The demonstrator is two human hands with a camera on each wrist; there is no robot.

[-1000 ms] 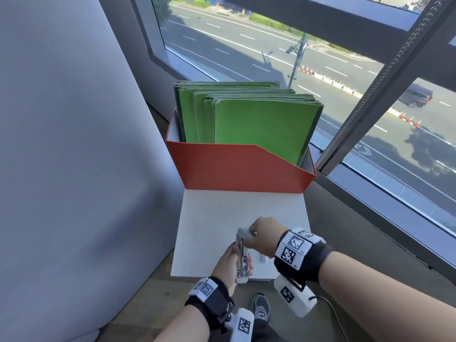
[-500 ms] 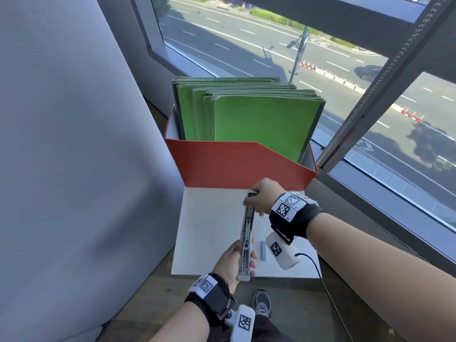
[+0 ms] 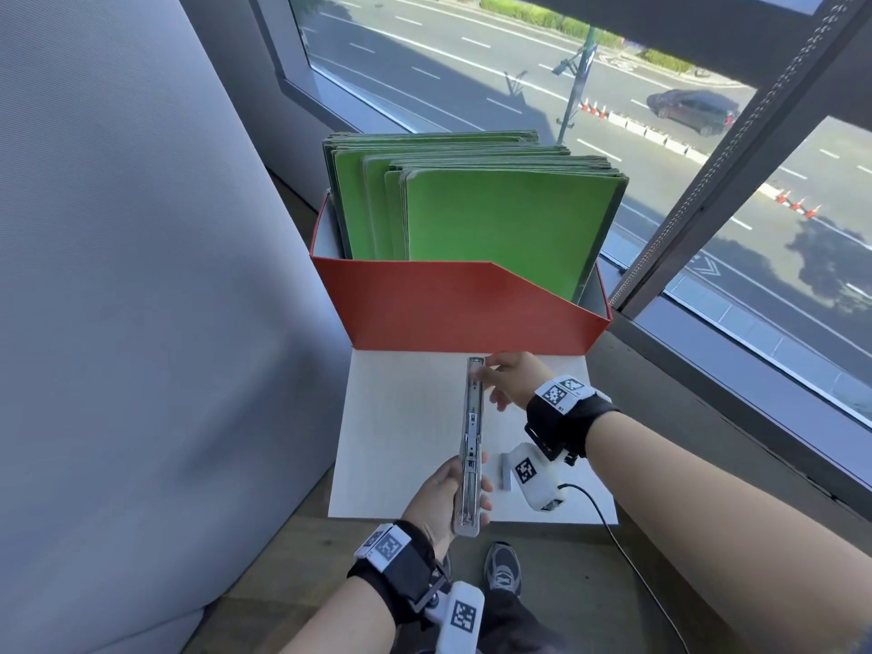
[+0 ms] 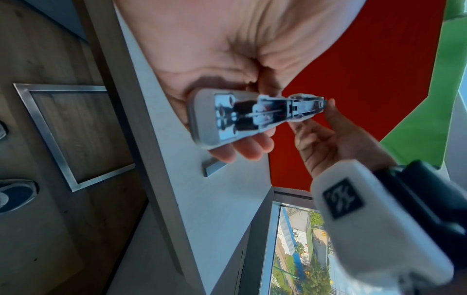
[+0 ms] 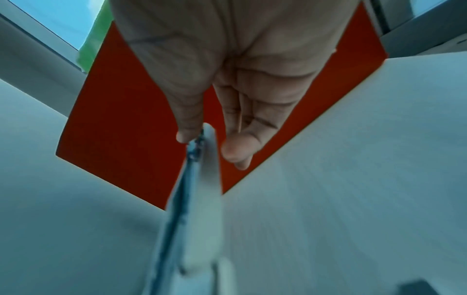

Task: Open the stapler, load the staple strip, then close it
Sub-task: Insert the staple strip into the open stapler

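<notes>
Head view: the left hand (image 3: pixel 441 505) is gripping the near end of the stapler (image 3: pixel 472 446), which is lying fully swung open with its long axis running away from the person, above the white table (image 3: pixel 401 441). The right hand (image 3: pixel 512 380) is sitting at the far tip, fingers relaxed and extended, touching but not clamping. The staple strip (image 3: pixel 506 472) is lying on the table just right of the stapler, nearer the right arm, between the two hands.

Left wrist view: the left hand's fingers (image 4: pixel 248 146) are curling under the stapler body, magazine channel facing up.

Right wrist view: the right hand's thumb and fingers are flanking the blurred tip; contact is uncertain.
</notes>
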